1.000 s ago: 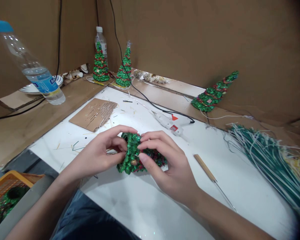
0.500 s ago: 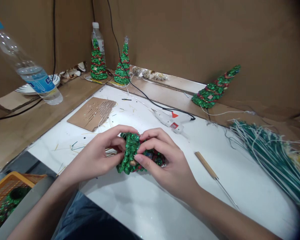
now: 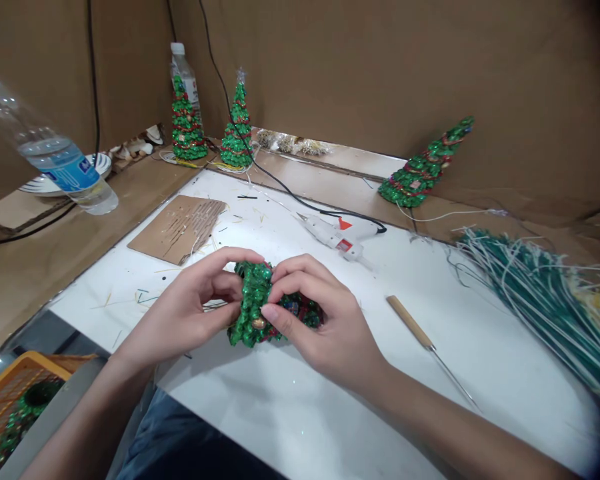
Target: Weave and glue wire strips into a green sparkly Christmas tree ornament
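Observation:
A small green glittery Christmas tree (image 3: 253,303) with red garland and a gold bead lies on its side over the white table, its wide base to the left. My left hand (image 3: 195,307) grips the base rim, with some fingertips hidden at its opening. My right hand (image 3: 325,317) pinches the tree's side near the gold bead, fingers curled over it. The tip of the tree is hidden behind my right hand.
A glue gun (image 3: 330,237) and a wooden-handled awl (image 3: 413,323) lie on the white table (image 3: 300,427). Scored cardboard (image 3: 180,227), green wires (image 3: 535,300), finished trees (image 3: 237,133), a tilted bottle (image 3: 65,167) and an orange basket (image 3: 25,363) surround the work.
The view has shifted slightly, so most things appear a little further left. Both hands keep their hold on the tree, with hardly any change in the fingers.

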`<state>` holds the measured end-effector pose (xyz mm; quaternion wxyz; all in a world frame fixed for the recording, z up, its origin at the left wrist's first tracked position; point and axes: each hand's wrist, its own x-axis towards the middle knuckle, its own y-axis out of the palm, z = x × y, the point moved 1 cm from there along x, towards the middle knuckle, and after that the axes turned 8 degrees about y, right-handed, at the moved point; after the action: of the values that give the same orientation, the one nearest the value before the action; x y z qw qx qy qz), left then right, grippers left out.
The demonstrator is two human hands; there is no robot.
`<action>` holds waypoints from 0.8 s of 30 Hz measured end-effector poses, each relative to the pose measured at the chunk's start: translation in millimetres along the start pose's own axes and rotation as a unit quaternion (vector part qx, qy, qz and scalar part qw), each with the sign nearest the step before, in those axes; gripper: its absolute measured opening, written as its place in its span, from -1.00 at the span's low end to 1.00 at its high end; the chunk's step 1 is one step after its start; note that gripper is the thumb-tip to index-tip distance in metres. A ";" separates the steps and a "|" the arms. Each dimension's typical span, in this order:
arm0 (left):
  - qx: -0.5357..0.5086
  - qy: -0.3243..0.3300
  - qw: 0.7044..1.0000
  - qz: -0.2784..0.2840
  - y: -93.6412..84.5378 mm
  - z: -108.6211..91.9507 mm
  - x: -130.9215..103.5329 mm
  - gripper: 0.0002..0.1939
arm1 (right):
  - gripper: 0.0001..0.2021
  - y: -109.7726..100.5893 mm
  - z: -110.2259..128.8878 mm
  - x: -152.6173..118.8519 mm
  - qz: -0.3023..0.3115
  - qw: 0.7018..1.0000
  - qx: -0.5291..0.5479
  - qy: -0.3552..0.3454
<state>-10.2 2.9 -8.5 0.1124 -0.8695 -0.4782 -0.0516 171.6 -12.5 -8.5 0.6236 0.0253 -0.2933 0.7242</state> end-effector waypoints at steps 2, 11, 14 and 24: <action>0.008 0.004 1.000 0.000 0.4 -1.3 0.0 -0.59 | -0.94 0.1 -0.5 0.0 -0.001 1.000 0.002 0.000; 0.037 0.012 0.999 0.003 0.7 -2.7 0.1 -0.58 | -0.94 0.7 2.3 0.3 0.001 1.000 0.016 0.019; 0.049 0.020 0.999 0.004 0.4 -3.3 -0.1 -0.58 | -0.95 0.4 2.0 -0.1 0.004 1.000 0.016 0.018; 0.062 0.034 0.998 0.007 -0.9 -6.3 0.4 -0.60 | -0.94 1.7 1.4 -1.6 0.006 1.000 0.024 0.015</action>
<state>-10.6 2.1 -2.2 0.1822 -0.8618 -0.4707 -0.0507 169.9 -14.6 -8.7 0.6228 0.0277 -0.2661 0.7352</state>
